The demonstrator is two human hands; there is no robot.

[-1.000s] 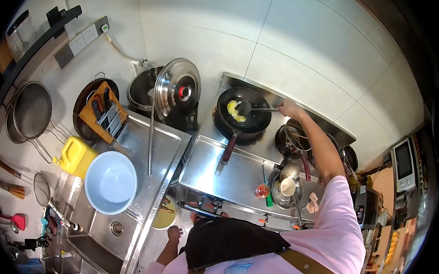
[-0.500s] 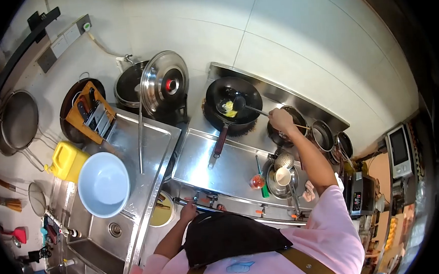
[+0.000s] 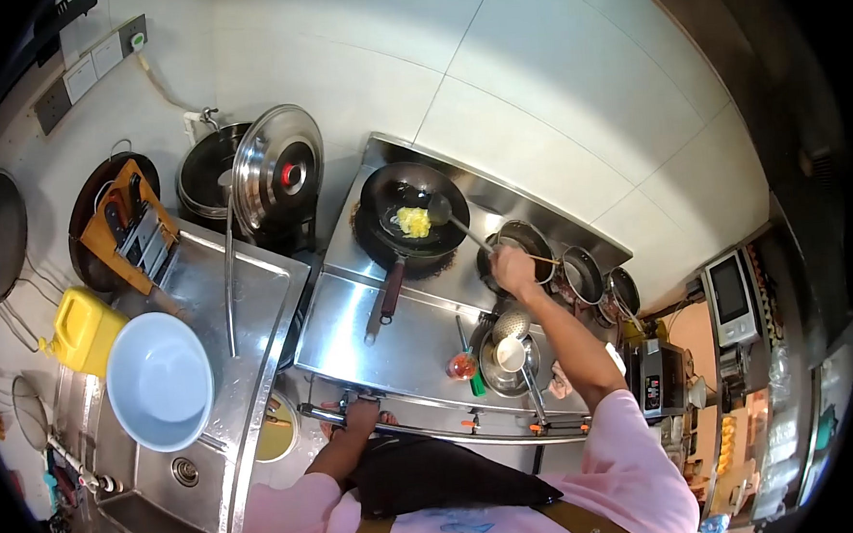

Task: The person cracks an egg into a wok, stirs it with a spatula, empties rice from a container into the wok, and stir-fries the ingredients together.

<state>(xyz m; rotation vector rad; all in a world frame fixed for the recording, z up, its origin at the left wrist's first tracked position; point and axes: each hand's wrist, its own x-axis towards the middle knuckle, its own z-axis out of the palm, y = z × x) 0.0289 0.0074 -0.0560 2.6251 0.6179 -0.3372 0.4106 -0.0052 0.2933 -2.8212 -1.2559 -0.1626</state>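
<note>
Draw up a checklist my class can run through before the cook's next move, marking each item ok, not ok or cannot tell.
1. Right hand holding the cooking tool: ok, closed around its handle.
2. Tool's head inside the wok: ok, beside the food.
3. Yellow food within the wok: ok, gathered in one clump.
4. Wok handle steadied by a hand: not ok, neither hand is on it.
5. Left hand on a stove control: cannot tell; it is at the stove's front, but what its fingers touch is unclear.
6. Flame under the wok: cannot tell, hidden from this view.
</note>
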